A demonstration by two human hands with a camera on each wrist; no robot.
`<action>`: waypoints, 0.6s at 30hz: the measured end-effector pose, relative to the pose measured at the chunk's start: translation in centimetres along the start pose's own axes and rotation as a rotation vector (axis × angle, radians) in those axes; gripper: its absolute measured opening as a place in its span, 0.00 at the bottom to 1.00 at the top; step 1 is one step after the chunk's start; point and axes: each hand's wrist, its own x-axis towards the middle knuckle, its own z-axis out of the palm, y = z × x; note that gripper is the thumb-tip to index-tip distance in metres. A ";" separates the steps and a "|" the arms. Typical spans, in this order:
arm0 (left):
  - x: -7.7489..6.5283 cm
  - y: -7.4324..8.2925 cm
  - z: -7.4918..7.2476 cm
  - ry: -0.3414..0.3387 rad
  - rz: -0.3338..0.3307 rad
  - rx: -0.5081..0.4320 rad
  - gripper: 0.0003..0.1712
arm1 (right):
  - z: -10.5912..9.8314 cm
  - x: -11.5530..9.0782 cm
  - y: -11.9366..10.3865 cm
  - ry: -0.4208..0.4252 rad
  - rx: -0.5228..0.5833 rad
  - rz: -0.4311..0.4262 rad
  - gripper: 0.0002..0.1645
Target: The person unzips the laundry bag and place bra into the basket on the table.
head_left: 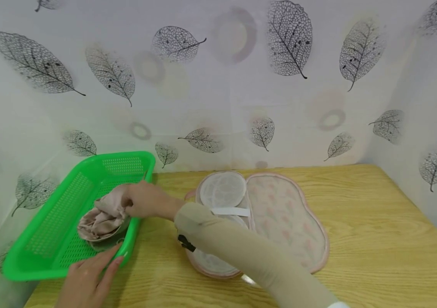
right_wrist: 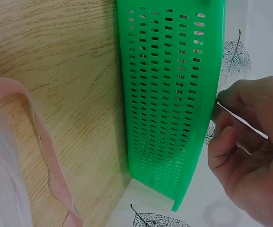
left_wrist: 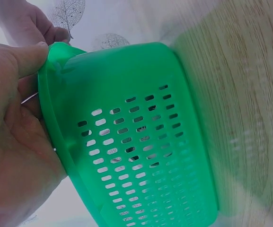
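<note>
A green plastic basket (head_left: 77, 171) with slotted walls stands at the table's left. In it lies a bunched, dusty-pink satiny cloth item (head_left: 100, 220), whose exact kind I cannot tell. My right hand (head_left: 145, 199) reaches over the basket's right wall and pinches the gathered top of this item. In the right wrist view, the right hand (right_wrist: 254, 146) has its fingertips just beyond the rim, and the cloth is mostly hidden. At the near corner my left hand (head_left: 89, 276) grips the basket's rim. The left wrist view shows the left hand's thumb (left_wrist: 30, 56) over that rim.
An open, pink-edged fabric pouch (head_left: 287, 222) lies flat mid-table, with round white mesh pads (head_left: 224, 189) under a white strap (head_left: 231, 211). My right forearm crosses over it. A pink ribbon (right_wrist: 44, 146) trails from the pouch. Leaf-patterned sheeting (head_left: 218, 85) hangs behind the table.
</note>
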 end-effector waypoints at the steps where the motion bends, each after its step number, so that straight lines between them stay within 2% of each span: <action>1: 0.0 0.0 0.0 0.007 0.004 -0.004 0.17 | 0.0 -0.1 -0.1 -0.018 -0.011 -0.004 0.14; 8: 0.0 0.0 0.2 0.023 0.024 0.019 0.17 | 0.3 -0.5 -0.3 -0.098 -0.048 -0.025 0.13; 13: -0.2 -0.1 0.2 0.012 0.023 0.043 0.16 | 0.6 -1.1 -0.3 -0.072 -0.073 -0.038 0.15; 18: -0.3 -0.2 0.3 0.017 0.031 0.028 0.16 | 0.1 -2.4 -0.4 -0.047 -0.102 -0.054 0.14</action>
